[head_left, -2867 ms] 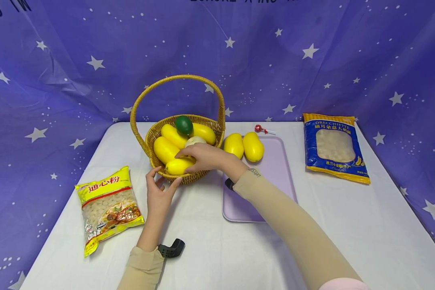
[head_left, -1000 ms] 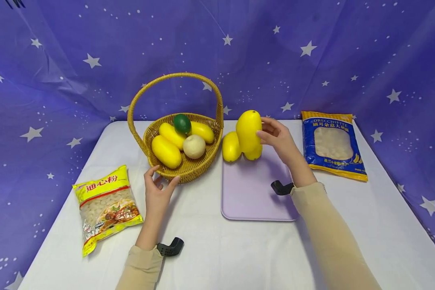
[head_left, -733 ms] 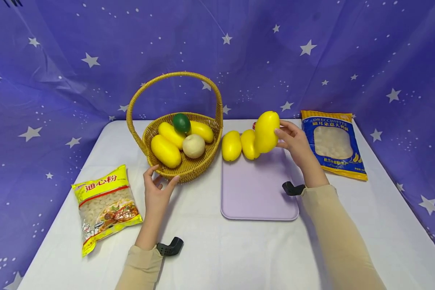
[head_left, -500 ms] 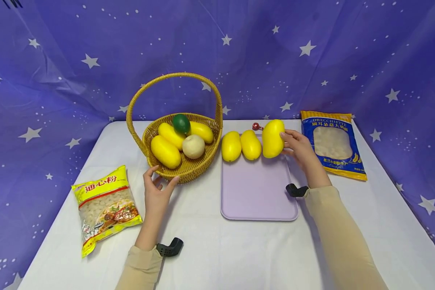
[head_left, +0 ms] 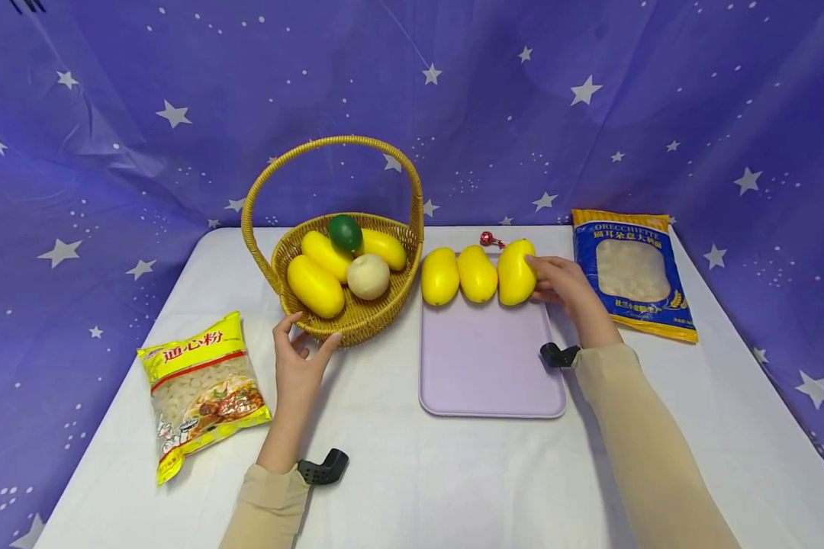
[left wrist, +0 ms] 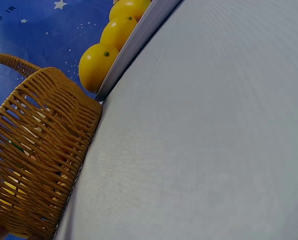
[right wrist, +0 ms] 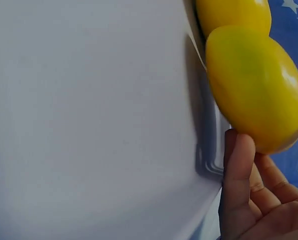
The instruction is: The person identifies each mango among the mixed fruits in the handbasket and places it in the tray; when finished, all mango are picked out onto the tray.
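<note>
In the head view, my right hand (head_left: 568,293) holds a yellow mango (head_left: 517,272) between thumb and fingers. That mango is at the lilac tray's (head_left: 490,366) far right, beside two other mangoes (head_left: 477,274) in a row. The right wrist view shows the thumb (right wrist: 240,170) against the held mango (right wrist: 256,90). My left hand (head_left: 300,374) holds the wicker basket (head_left: 367,329) at its front rim, thumb and fingers spread around it. Inside the basket are several yellow mangoes (head_left: 315,287), a dark green egg-shaped fruit (head_left: 346,233) and a round cream-coloured fruit (head_left: 368,277).
A yellow pasta bag (head_left: 206,393) lies on the white-covered table (head_left: 391,473) at the left. At the right back is a blue orecchiette bag (head_left: 632,274). Behind the tray lies a red-wrapped lollipop (head_left: 489,239), its stick partly hidden by the held mango.
My right hand has taken a mango from the basket's front, carried it right over the tray and lowered it beside the two others. My left hand has stayed at the basket's rim.
</note>
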`<state>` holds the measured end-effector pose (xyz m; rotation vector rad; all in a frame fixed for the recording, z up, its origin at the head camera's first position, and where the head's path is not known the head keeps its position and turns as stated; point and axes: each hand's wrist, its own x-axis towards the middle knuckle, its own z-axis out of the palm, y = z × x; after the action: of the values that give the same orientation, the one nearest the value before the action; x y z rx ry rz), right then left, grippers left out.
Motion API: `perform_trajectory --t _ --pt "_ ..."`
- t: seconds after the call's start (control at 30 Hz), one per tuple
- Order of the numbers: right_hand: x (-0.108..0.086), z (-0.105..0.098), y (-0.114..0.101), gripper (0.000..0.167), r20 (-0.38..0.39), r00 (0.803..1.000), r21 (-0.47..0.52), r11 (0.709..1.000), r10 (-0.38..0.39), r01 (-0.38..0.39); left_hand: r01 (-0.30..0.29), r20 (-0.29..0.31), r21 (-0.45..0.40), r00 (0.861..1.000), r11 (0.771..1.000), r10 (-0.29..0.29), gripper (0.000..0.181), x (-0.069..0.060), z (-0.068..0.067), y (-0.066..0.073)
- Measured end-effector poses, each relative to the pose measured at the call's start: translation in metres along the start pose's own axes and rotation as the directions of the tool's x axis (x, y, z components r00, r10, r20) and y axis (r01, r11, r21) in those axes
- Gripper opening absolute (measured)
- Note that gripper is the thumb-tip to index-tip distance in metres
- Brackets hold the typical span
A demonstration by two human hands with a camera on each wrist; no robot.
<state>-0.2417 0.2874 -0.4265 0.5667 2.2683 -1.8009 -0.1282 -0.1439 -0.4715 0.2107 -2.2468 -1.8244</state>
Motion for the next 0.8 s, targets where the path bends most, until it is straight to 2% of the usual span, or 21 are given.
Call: perform_trajectory --t 0.2,0.47,0.7,0.8 --pt "0.003 0.003 -0.004 0.084 -0.026 0.999 -0.099 0.995 0.03 -0.033 -0.005 0.009 0.005 1.0 1.0 0.005 0.072 0.0 -0.001 0.0" --pt "0.004 0.007 -0.011 0.08 -0.02 0.998 -0.171 0.983 0.058 -0.06 -0.005 -0.001 0.005 1.0 1.0 0.005 0.073 0.0 0.0 0.004" --pt "0.003 0.008 -0.01 0.073 -0.014 0.999 -0.269 0.963 -0.034 0.029 0.002 -0.003 0.007 1.0 1.0 -0.002 0.073 -0.001 0.0 0.004" --pt "0.002 0.009 -0.01 0.073 -0.004 0.998 -0.282 0.958 -0.06 0.056 0.006 -0.006 0.009 1.0 1.0 -0.006 0.074 -0.001 0.0 0.004"
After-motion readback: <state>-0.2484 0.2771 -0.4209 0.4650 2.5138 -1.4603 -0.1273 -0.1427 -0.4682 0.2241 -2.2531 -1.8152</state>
